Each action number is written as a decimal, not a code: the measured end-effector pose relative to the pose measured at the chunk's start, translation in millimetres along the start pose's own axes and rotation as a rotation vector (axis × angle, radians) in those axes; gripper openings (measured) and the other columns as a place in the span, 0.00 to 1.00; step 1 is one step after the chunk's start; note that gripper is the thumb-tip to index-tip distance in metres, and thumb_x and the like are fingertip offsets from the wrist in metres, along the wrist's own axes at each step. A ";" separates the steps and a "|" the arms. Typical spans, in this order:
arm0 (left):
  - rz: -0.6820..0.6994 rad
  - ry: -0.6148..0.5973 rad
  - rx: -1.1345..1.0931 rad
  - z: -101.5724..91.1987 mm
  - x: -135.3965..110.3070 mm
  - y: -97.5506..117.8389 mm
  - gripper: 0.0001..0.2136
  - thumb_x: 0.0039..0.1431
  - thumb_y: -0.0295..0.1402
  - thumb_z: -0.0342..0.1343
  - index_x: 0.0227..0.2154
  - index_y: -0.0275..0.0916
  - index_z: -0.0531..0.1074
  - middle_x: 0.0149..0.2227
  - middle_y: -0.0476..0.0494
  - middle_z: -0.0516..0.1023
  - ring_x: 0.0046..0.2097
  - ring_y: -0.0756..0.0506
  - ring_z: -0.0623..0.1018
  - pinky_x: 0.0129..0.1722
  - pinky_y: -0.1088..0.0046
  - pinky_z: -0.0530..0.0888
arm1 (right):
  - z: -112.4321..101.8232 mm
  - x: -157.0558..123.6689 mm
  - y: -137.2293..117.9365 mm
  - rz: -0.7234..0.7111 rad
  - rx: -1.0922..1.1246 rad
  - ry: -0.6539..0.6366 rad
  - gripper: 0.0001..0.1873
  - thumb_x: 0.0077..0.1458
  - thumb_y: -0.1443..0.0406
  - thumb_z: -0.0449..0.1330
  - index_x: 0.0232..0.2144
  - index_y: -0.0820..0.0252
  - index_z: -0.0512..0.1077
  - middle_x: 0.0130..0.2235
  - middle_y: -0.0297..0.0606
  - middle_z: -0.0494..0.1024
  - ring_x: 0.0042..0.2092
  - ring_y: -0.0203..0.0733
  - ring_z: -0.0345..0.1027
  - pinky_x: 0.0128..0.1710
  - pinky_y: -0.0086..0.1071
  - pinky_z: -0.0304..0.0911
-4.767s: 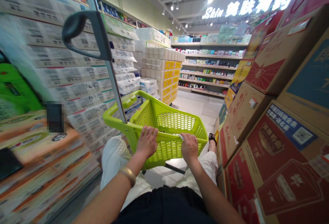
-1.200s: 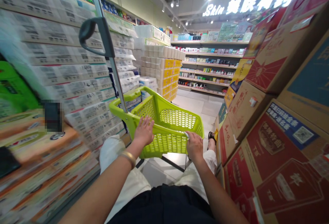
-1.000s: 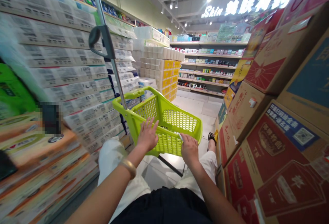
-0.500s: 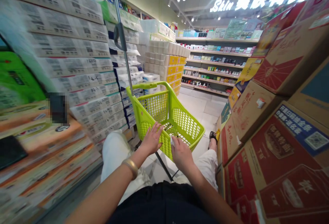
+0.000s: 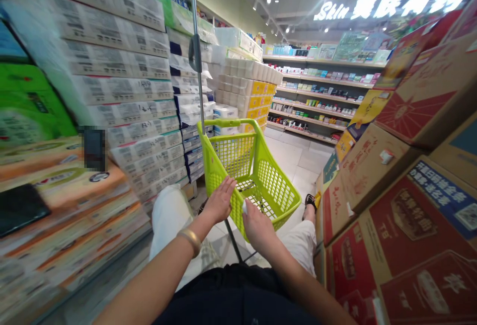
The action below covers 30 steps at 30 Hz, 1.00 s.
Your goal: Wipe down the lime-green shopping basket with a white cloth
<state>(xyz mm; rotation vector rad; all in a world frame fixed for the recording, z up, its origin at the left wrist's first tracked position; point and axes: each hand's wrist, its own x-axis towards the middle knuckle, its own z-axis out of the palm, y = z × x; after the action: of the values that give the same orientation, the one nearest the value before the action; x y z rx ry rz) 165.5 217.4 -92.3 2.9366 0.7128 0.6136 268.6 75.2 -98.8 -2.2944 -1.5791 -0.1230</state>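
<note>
In front of me stands a lime-green plastic shopping basket with mesh walls and nothing lying in it. My left hand rests on its near wall, fingers stretched out flat and close together, a gold bangle on the wrist. Just right of it, my right hand is closed around a small white cloth or tissue, held against the near rim. Most of that white piece is hidden by the fingers. A thin metal pole with a grey grip rises at the basket's left corner.
Wrapped paper packs are piled high on the left. A dark phone-like object lies on orange packs. Red and brown cartons form a wall on the right. Shelves of small goods stand at the back.
The view has turned a little left, so the surroundings sit further right. My right hand has slid left along the rim with the white piece. My left fingers are closer together.
</note>
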 end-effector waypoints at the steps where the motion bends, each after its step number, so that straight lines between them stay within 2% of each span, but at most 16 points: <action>1: 0.002 0.012 -0.006 1.5 -0.7 0.0 0.39 0.46 0.20 0.51 0.64 0.35 0.49 0.67 0.35 0.55 0.70 0.41 0.46 0.67 0.60 0.56 | 0.5 -3.8 0.1 0.013 -0.001 -0.005 0.23 0.62 0.65 0.50 0.59 0.61 0.59 0.52 0.50 0.74 0.44 0.46 0.75 0.38 0.34 0.65; 3: 0.005 0.024 -0.024 4.5 -1.2 0.0 0.39 0.45 0.20 0.51 0.64 0.34 0.49 0.67 0.34 0.55 0.70 0.41 0.45 0.67 0.59 0.57 | -3.0 -1.7 -4.5 0.016 0.007 -0.040 0.23 0.62 0.66 0.48 0.60 0.63 0.59 0.53 0.52 0.73 0.47 0.47 0.74 0.40 0.35 0.66; 7: -0.006 0.005 -0.070 9.1 -0.4 -2.3 0.38 0.46 0.19 0.49 0.63 0.34 0.50 0.67 0.34 0.54 0.70 0.40 0.45 0.66 0.57 0.57 | -20.9 29.9 -25.4 -0.018 0.032 -0.150 0.24 0.64 0.67 0.44 0.61 0.67 0.57 0.53 0.55 0.72 0.50 0.47 0.71 0.46 0.38 0.66; 10: 0.006 0.021 -0.087 10.1 -1.0 -6.5 0.38 0.45 0.18 0.48 0.63 0.36 0.50 0.67 0.36 0.54 0.70 0.41 0.45 0.67 0.57 0.56 | -29.6 45.0 -35.0 -0.012 0.047 -0.198 0.24 0.65 0.67 0.43 0.62 0.67 0.55 0.54 0.54 0.71 0.51 0.47 0.71 0.47 0.38 0.66; 12: 0.017 0.028 -0.092 9.7 -2.6 -9.2 0.39 0.45 0.18 0.48 0.64 0.37 0.49 0.67 0.37 0.54 0.70 0.42 0.45 0.67 0.57 0.56 | -29.3 39.1 -33.4 0.000 0.053 -0.212 0.24 0.65 0.65 0.43 0.62 0.65 0.55 0.55 0.53 0.71 0.51 0.47 0.71 0.47 0.38 0.66; 15: 0.033 0.042 -0.097 9.2 -5.7 -10.2 0.39 0.44 0.19 0.49 0.64 0.36 0.49 0.67 0.36 0.54 0.70 0.41 0.45 0.66 0.57 0.58 | -23.6 13.2 -23.0 0.029 0.040 -0.206 0.25 0.65 0.64 0.45 0.63 0.63 0.55 0.57 0.52 0.69 0.53 0.46 0.70 0.48 0.37 0.66; 19: 0.048 0.108 -0.123 11.5 -9.0 -6.0 0.39 0.43 0.18 0.49 0.63 0.35 0.50 0.66 0.35 0.55 0.70 0.39 0.46 0.67 0.55 0.57 | -20.0 -8.9 -15.7 0.079 0.028 -0.201 0.26 0.64 0.65 0.47 0.64 0.61 0.54 0.59 0.53 0.67 0.53 0.46 0.71 0.48 0.37 0.67; 21: 0.052 0.137 -0.140 13.8 -9.8 -4.2 0.38 0.43 0.18 0.49 0.62 0.34 0.50 0.66 0.34 0.55 0.70 0.38 0.45 0.67 0.53 0.57 | -22.3 -1.3 -20.1 0.047 0.037 -0.210 0.26 0.64 0.65 0.46 0.63 0.64 0.55 0.58 0.55 0.68 0.53 0.47 0.70 0.48 0.39 0.67; 26: 0.059 0.148 -0.172 17.2 -9.8 -9.0 0.35 0.46 0.17 0.46 0.61 0.35 0.53 0.64 0.34 0.57 0.70 0.40 0.47 0.67 0.51 0.58 | -30.6 41.8 -40.7 -0.030 0.061 -0.225 0.24 0.64 0.68 0.44 0.61 0.68 0.55 0.53 0.55 0.72 0.51 0.48 0.71 0.47 0.38 0.66; 28: 0.062 0.141 -0.176 16.0 -9.6 -13.1 0.35 0.45 0.17 0.45 0.61 0.36 0.53 0.64 0.35 0.58 0.70 0.40 0.47 0.67 0.51 0.58 | -31.0 47.1 -43.7 -0.027 0.077 -0.229 0.24 0.64 0.67 0.43 0.61 0.67 0.56 0.53 0.54 0.72 0.51 0.47 0.72 0.46 0.38 0.66; 30: 0.065 0.125 -0.176 14.0 -9.6 -16.3 0.37 0.44 0.17 0.46 0.61 0.37 0.52 0.64 0.36 0.57 0.70 0.40 0.47 0.67 0.51 0.57 | -28.1 39.3 -40.7 -0.034 0.081 -0.218 0.24 0.65 0.66 0.43 0.61 0.66 0.56 0.53 0.53 0.72 0.50 0.47 0.72 0.46 0.38 0.67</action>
<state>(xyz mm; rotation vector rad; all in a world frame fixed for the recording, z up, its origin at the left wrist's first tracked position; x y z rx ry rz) 156.1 228.2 -111.0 2.7877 0.5436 0.8265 249.5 113.6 -52.4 -2.2825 -1.6940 0.1853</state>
